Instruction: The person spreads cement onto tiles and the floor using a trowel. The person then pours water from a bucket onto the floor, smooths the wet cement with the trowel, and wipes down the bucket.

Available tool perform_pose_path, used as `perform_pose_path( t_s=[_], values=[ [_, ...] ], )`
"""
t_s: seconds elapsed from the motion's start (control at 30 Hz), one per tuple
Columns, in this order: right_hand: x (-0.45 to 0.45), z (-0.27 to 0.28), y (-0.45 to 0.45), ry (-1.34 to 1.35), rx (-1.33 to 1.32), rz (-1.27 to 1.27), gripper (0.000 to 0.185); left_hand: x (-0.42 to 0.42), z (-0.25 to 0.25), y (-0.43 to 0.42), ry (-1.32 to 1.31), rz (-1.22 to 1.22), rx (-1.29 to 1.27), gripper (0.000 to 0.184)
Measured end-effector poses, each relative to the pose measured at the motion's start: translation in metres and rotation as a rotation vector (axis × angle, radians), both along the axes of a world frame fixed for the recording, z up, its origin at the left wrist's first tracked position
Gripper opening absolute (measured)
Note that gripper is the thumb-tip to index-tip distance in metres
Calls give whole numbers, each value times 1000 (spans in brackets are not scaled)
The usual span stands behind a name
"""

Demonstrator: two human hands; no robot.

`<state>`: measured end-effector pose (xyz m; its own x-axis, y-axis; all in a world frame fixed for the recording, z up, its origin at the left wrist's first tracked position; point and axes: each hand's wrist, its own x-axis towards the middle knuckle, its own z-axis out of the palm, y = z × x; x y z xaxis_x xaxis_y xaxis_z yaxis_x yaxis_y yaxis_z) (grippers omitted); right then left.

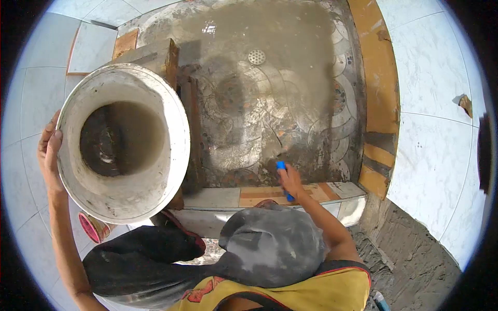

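Observation:
My left hand (51, 147) grips the rim of a large white bucket (179, 150), which is tilted so its inside shows murky water (135, 135) at the bottom. In my right hand (291, 181) is the blue handle of a trowel (281, 166). The trowel's blade lies low over the wet patterned floor (223, 155) and is hard to tell from it. Muddy water (306, 52) covers the far part of that floor, around a round white drain cover (257, 57).
A tiled ledge (212, 197) runs in front of my knees. Wooden boards (171, 62) stand beside the bucket. A pink-rimmed container (91, 228) is at lower left. Yellow-brown boarding (381, 67) edges the right side, with white tiles (430, 62) and wet mortar (415, 249) beyond.

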<state>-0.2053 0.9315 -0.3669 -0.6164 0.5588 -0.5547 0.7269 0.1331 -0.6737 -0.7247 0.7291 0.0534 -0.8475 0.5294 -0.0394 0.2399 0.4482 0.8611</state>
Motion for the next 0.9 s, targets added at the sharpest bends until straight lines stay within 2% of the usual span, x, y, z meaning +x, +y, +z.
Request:
perform_pose_path(
  t_s=[0.03,0.1,0.2,0.3,0.4,0.5,0.57,0.63,0.67,0.73,0.77,0.83,0.9],
  values=[
    [6,12,3,-65,52,2,44,0,1,1,-3,-4,-1,49],
    [11,46,15,-375,126,-111,48,1,2,-1,3,-6,-13,50],
    [20,102,40,-627,79,-55,58,-2,2,1,2,-14,-23,52],
    [45,117,50,-523,29,57,66,-2,0,-1,-49,-9,0,53],
    [45,112,66,-739,-92,221,72,-1,-1,1,-62,-26,2,53],
    [23,110,72,-759,320,165,72,-3,2,-1,-24,-27,-46,52],
    [-16,103,102,-491,527,170,64,5,5,8,-18,-14,-43,52],
    [-80,66,136,-295,469,197,50,4,5,5,-40,-39,-10,51],
    [-122,59,146,-97,528,200,48,3,4,4,-50,-57,5,51],
    [-217,18,177,-181,522,309,46,-2,5,-2,-17,-34,-28,51],
    [-256,-16,192,-43,631,320,48,-3,3,-4,-3,-22,-38,51],
    [-316,-22,202,87,1007,170,34,0,3,-6,20,-49,-67,56],
    [-337,-21,204,55,953,106,32,-1,5,-12,66,-93,-77,58]
  ],
)
